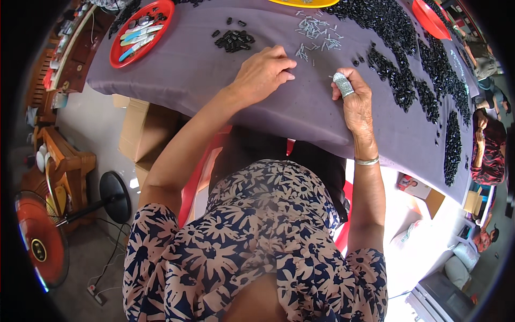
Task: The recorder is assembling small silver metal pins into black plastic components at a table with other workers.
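My left hand [263, 74] hovers over the purple-grey tablecloth with its fingers bent; a gap shows between thumb and forefinger, and nothing is visible between them. It is nearest to a small pile of black cylindrical pieces [234, 41] and a scatter of thin silver pins [313, 27]. To the right, my right hand [355, 99] is closed, fingers curled in toward the thumb. Silver tape [343, 84] wraps one of its digits. A tiny thin tip shows beside the tape, too small to name. A bracelet [367, 161] circles that wrist.
Large heaps of black pieces [399, 59] cover the table's right side. A red tray [117, 58] with blue-and-white handled tools lies at the far left. A yellow dish [304, 3] and a red dish [431, 20] stand at the far edge. Another person [489, 145] sits at the right.
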`<state>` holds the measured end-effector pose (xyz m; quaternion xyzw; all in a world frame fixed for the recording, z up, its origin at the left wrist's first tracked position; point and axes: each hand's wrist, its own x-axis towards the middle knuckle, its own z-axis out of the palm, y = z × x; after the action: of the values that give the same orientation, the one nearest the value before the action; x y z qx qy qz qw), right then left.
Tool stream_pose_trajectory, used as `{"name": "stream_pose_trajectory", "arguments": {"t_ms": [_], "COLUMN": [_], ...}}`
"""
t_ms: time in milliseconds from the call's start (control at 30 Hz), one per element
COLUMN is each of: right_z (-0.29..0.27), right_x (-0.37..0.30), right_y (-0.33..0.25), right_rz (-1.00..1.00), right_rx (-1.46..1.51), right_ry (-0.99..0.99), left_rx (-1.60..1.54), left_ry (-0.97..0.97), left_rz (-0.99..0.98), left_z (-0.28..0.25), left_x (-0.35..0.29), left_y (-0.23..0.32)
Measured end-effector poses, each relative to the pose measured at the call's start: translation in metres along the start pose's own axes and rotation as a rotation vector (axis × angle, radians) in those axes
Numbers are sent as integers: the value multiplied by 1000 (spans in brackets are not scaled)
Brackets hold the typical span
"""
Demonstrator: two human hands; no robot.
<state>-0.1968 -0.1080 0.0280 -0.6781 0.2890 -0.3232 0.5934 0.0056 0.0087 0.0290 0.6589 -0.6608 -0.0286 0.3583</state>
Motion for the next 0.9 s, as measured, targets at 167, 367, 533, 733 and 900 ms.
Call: {"name": "stream_pose_trajectory", "arguments": {"t_ms": [167,367,533,733,900], "right_z": [0,0,0,5,3], "right_x": [1,2,-2,-9,-8], "right_y": [3,6,3,3,0], "right_rz": [-32,-31,-35,-98,-71], "right_rx": [-6,-36,-56,-13,55], "right_ry": [-28,-25,-31,-152,-184], "left_rx": [86,23,-231,-359,-546], "left_ry": [57,-5,-30,-174,-128], "left_rz": [71,22,-137,-153,-192], "left_z": [10,14,15,16,23], "left_x": [-5,-1,1,12,14], "left_y": [-1,1,19,30,35]}}
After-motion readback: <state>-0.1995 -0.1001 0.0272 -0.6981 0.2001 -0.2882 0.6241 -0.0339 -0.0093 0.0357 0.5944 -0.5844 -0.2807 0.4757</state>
